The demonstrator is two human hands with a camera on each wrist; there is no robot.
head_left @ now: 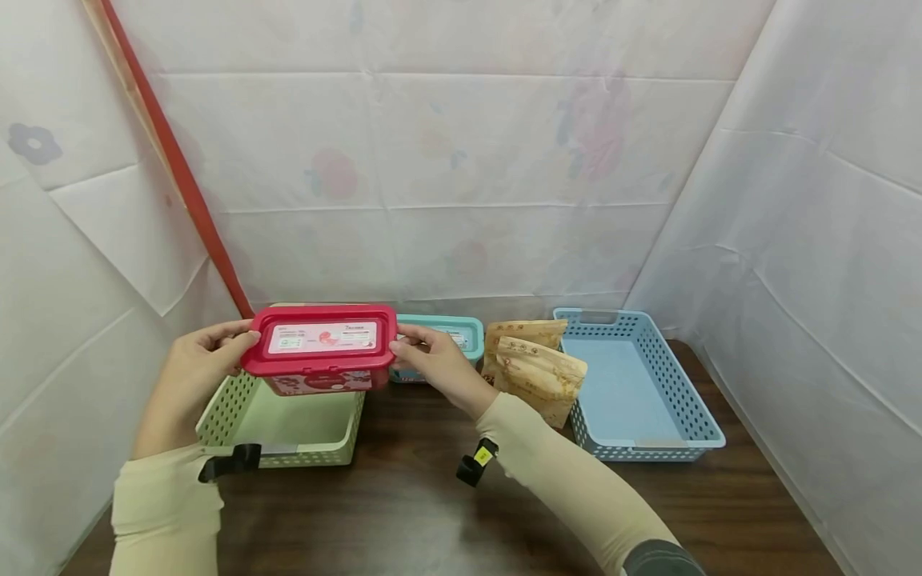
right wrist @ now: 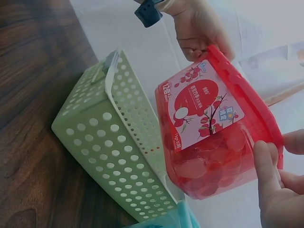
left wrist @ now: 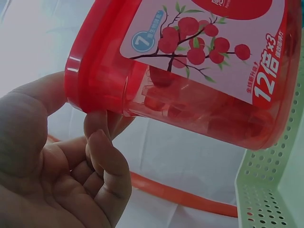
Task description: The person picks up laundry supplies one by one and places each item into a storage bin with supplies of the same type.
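A red plastic box of laundry pods (head_left: 327, 348), lid on top, is held up between both hands over the green basket (head_left: 306, 424). My left hand (head_left: 193, 370) pinches the lid's rim at its left end, thumb on top and fingers beneath. At the opposite end my right hand (head_left: 448, 364) pinches the rim too. Through the clear red wall of the pod box (right wrist: 209, 128), rounded pods show in the right wrist view. The left wrist view has the box's label with red berries, and the fingers of the left hand (left wrist: 71, 156) curled under the lid edge.
A turquoise lidded box (head_left: 461, 336) stands behind the right hand. Two tan pouches (head_left: 540, 372) lean beside a light blue basket (head_left: 634, 392) at the right. All stand on a dark wooden table (head_left: 403, 512), with white sheeting (head_left: 461, 200) behind and at the sides.
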